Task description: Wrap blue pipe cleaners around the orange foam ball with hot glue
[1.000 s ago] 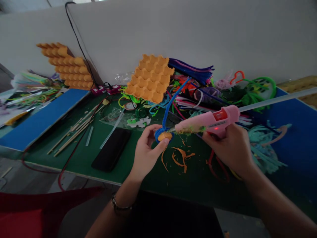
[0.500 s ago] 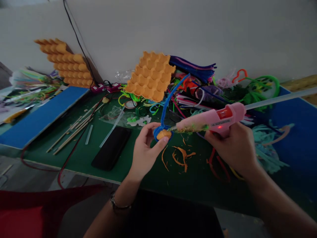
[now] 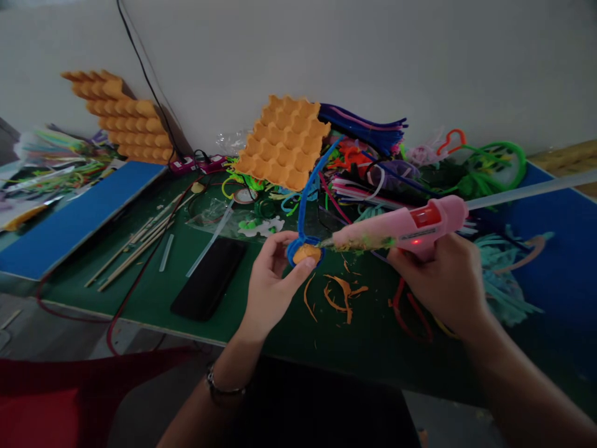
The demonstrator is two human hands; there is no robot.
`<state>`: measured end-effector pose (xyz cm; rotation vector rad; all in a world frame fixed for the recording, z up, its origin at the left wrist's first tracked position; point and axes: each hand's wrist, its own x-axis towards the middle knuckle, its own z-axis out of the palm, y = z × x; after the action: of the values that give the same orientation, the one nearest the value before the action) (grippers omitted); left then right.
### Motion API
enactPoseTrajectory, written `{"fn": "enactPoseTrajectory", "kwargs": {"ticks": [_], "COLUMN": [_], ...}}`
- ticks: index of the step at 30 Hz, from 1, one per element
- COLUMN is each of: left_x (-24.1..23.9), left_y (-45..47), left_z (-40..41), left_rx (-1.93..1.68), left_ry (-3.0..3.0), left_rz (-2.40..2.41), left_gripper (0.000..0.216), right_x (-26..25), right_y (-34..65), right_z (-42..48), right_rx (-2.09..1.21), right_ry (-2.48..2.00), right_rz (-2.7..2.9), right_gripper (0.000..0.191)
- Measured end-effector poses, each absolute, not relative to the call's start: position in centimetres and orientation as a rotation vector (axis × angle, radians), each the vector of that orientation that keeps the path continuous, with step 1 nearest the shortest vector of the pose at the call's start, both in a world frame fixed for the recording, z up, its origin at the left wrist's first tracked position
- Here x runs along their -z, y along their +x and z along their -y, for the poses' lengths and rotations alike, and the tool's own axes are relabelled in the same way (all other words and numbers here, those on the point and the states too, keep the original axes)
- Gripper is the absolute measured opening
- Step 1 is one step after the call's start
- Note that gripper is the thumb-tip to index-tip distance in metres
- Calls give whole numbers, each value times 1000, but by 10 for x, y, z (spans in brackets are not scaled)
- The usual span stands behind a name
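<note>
Between thumb and fingers my left hand pinches a small orange egg-carton cup. A blue pipe cleaner rings the cup's edge, and its long free end stands up behind, curving right. My right hand is wrapped round the handle of a pink hot glue gun, its red light lit and a long clear glue stick jutting from the back. The gun's nozzle is at the right side of the blue ring; whether it touches is too small to tell. Green and tan fuzz clings under its barrel.
Orange carton scraps lie below the hands. To the left are a black phone-like slab, glue sticks and wooden sticks. An orange egg tray and heaped pipe cleaners fill the back; a red cable crosses the left side.
The blue pipe cleaner's free end has swung left, and the cup with its ring has shifted slightly left. The glue gun nozzle stays close to the ring's right side.
</note>
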<state>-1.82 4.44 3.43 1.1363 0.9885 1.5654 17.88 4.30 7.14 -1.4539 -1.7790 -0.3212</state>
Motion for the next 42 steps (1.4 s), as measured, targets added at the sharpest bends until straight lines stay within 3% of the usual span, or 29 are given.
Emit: {"fn": "enactPoseTrajectory", "kwargs": {"ticks": [42], "left_x": [-29], "left_y": [-13], "left_z": [-50], "left_rx": [-1552], "left_ry": [862], "left_rz": [-812], "left_gripper": [30], "right_x": [-67], "right_y": [183], "right_z": [-34], "right_rx": [341], "right_ry": [-1563], "right_rz": [1760], "right_gripper": [32]}}
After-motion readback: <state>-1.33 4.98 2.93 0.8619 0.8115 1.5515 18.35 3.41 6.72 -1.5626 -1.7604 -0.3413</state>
